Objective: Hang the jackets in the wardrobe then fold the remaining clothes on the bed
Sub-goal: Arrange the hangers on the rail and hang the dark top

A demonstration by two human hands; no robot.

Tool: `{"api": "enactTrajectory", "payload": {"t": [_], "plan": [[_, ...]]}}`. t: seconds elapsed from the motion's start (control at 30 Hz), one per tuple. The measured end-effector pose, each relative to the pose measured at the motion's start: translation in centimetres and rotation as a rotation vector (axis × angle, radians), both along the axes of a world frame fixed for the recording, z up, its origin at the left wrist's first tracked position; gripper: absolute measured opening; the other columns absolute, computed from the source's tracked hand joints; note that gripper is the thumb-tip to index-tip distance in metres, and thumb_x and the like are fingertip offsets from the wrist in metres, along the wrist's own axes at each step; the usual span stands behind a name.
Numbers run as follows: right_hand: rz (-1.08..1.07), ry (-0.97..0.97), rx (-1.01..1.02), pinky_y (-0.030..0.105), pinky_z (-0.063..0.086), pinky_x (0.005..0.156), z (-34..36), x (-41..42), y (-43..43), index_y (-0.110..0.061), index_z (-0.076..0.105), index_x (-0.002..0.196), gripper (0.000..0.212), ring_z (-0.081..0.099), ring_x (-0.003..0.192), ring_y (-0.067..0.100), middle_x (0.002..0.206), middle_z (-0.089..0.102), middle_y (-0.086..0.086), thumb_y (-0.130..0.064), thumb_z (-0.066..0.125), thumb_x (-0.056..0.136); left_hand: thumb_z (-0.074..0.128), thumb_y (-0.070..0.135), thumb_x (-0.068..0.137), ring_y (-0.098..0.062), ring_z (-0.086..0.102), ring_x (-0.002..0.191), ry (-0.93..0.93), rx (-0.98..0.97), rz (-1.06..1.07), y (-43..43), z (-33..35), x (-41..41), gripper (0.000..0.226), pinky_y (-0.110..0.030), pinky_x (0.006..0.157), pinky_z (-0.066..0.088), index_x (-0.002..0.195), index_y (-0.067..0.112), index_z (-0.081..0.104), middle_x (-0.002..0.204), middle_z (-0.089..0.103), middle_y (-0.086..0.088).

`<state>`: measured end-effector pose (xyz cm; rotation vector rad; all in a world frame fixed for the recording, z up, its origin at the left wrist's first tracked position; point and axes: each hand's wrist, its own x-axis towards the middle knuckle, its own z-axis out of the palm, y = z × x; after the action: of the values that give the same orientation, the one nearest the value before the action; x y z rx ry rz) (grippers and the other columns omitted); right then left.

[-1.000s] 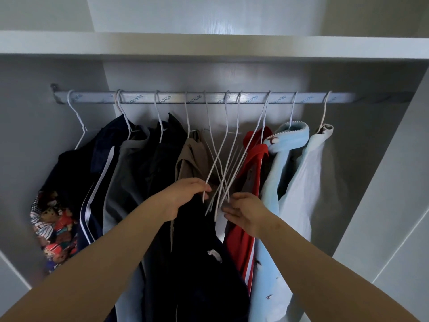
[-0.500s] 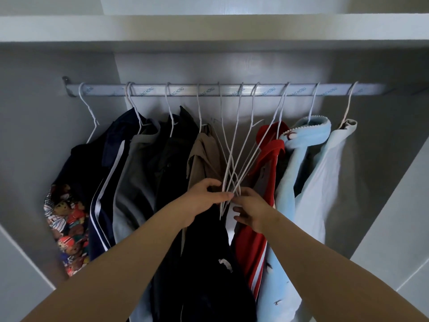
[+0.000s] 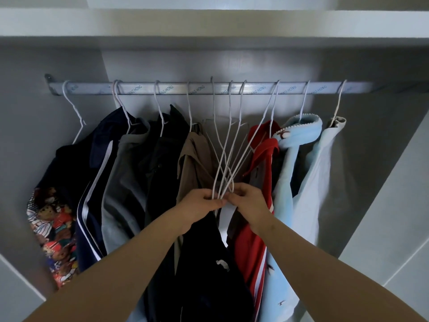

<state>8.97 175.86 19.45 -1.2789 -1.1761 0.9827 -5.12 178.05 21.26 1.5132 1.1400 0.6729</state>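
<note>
Inside the wardrobe a silver rail (image 3: 209, 88) carries several white wire hangers. A bunch of empty hangers (image 3: 228, 159) hangs in the middle, their lower ends tangled together. My left hand (image 3: 202, 204) grips the bottom of this bunch from the left. My right hand (image 3: 247, 199) pinches the same wires from the right, fingertips nearly touching the left hand. Hung garments flank the bunch: dark jackets (image 3: 130, 182) and a brown one (image 3: 193, 163) to the left, a red jacket (image 3: 262, 163) and light blue clothes (image 3: 301, 163) to the right.
A white shelf (image 3: 209, 22) runs above the rail. A patterned garment with bears (image 3: 53, 228) hangs low at the far left. The wardrobe's right wall (image 3: 394, 182) stands beside the last pale garment (image 3: 325, 173). The bed is out of view.
Both hands rose slightly and closed together on the lower ends of the empty hangers, gathering them into one tight bunch. The view moved closer to the rail.
</note>
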Motion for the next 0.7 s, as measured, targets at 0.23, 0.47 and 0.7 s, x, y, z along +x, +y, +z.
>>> {"api": "enactTrajectory", "payload": {"t": [0.23,0.47,0.7], "plan": [[-0.087,0.052,0.001,0.027,0.053,0.075,-0.8,0.1,-0.5,-0.016,0.067,0.084,0.019,0.064,0.078,0.016,0.082,0.068,0.004,-0.002,0.057,0.09,0.061,0.011,0.088,-0.004,0.058,0.087,-0.073,-0.02,0.028,-1.4,-1.3,1.1,0.024,-0.003,0.07,0.047,0.111,0.004,0.065,0.095,0.064,0.001],[0.089,0.201,-0.266,0.025,0.041,0.07,0.1,1.4,-0.5,-0.024,0.063,0.089,0.024,0.059,0.072,0.007,0.073,0.066,-0.008,-0.007,0.046,0.094,0.061,0.015,0.088,-0.006,0.064,0.081,-0.098,-0.185,0.026,-1.4,-1.0,1.7,0.013,-0.016,0.075,0.047,0.095,0.011,0.07,0.086,0.067,0.002],[-0.047,0.235,-0.314,0.027,0.046,0.068,-0.8,0.8,-0.2,-0.023,0.055,0.094,0.035,0.057,0.09,0.018,0.106,0.059,0.002,0.006,0.037,0.09,0.047,0.006,0.091,-0.019,0.059,0.093,-0.215,-0.224,0.032,-2.1,-0.5,0.7,0.023,-0.031,0.094,0.044,0.086,0.016,0.067,0.084,0.066,-0.003]]}}
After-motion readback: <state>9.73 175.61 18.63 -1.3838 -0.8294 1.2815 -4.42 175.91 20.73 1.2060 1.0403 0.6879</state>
